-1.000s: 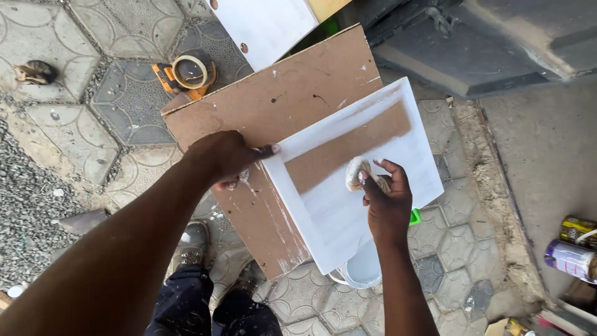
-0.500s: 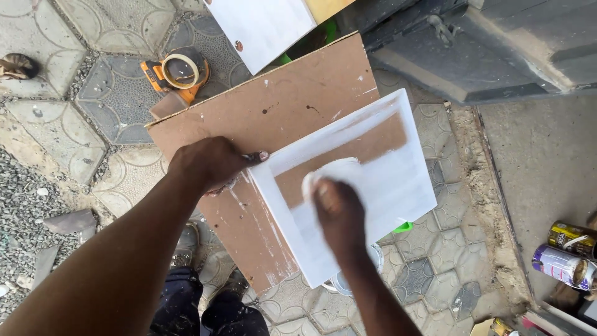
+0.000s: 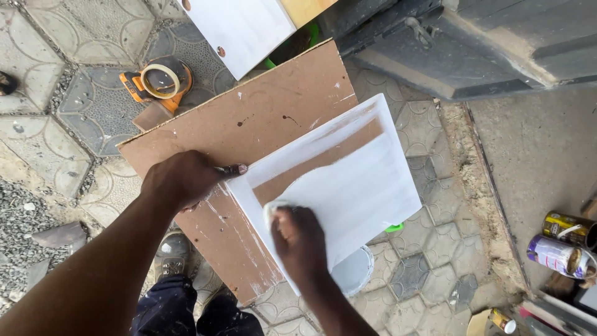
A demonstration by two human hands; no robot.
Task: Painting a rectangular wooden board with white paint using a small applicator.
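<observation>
A small square board (image 3: 348,180), mostly coated white with a bare brown strip near its far edge, lies on a large brown hardboard sheet (image 3: 249,118). My right hand (image 3: 298,239) presses a white paint-soaked pad (image 3: 272,208) against the near left part of the white board. My left hand (image 3: 183,180) rests on the brown sheet, its fingertips touching the white board's left corner and holding it down.
A white bucket (image 3: 353,270) stands under the boards. An orange power tool with a tape roll (image 3: 160,79) lies on the paving at the back left. A white panel (image 3: 242,28) leans at the top. Several paint cans (image 3: 559,246) sit at the right.
My right hand has slid with the pad from the board's middle right toward its near left. The brown strip has narrowed as more white covers it. My left hand has stayed put.
</observation>
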